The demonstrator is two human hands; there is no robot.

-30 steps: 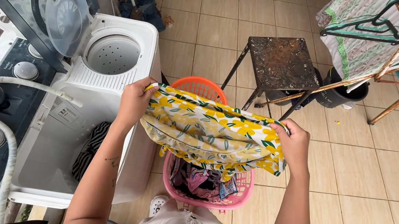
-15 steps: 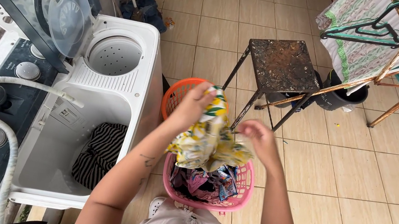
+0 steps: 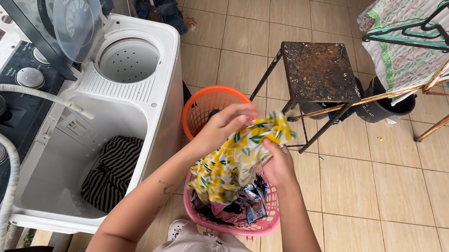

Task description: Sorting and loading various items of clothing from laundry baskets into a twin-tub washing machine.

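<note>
Fingers of both the left hand (image 3: pixel 229 124) and right hand (image 3: pixel 277 164) grip the yellow flowered cloth (image 3: pixel 233 164), now bunched lower over the pink basket (image 3: pixel 256 225); earlier it was held higher, half gathered.

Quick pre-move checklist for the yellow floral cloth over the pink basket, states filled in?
1. Left hand grips the yellow floral cloth: ok.
2. Right hand grips the same cloth: ok.
3. Cloth bunched, not spread flat: ok.
4. Cloth hangs over the pink basket, which holds other clothes: ok.
5. Washing machine lid raised, striped garment in the tub: ok.
6. Whether the cloth's lower end is free of the clothes in the basket: cannot tell.
</note>
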